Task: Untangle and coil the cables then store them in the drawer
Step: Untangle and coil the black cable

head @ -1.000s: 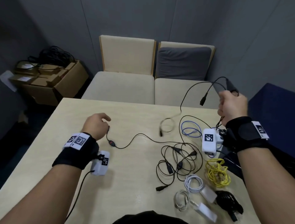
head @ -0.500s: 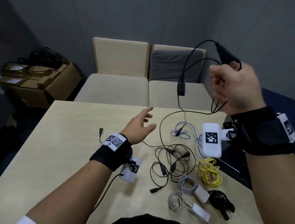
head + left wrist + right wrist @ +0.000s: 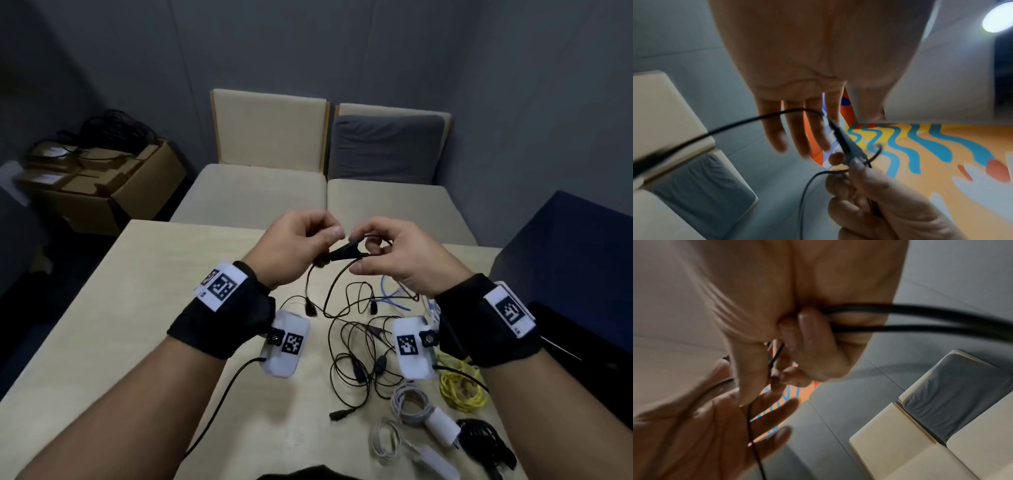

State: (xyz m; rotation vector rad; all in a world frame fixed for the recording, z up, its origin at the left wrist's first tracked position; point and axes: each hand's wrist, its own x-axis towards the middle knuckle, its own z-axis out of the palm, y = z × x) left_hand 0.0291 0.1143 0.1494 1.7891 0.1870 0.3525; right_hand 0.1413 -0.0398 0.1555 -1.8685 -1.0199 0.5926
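A thin black cable with several plugs lies tangled on the table (image 3: 137, 308), its heap (image 3: 359, 353) right of centre. One end is lifted above the table's middle. My right hand (image 3: 387, 257) pinches the black connector (image 3: 346, 254) there, with more strands under its curled fingers (image 3: 807, 345). My left hand (image 3: 308, 243) is raised against it, fingers (image 3: 795, 138) straight and spread. The cable (image 3: 735, 125) runs across that palm (image 3: 725, 426) without being gripped. No drawer is in view.
Near the table's right front lie a yellow coil (image 3: 460, 387), two white cables with chargers (image 3: 411, 404), a black bundle (image 3: 479, 435) and a blue cable (image 3: 394, 298). Beige seats (image 3: 246, 198) stand behind the table, cardboard boxes (image 3: 113, 185) at the far left.
My right hand came down from high on the right to the middle with the cable end. My left hand let go of the cable on the table and rose to meet it.
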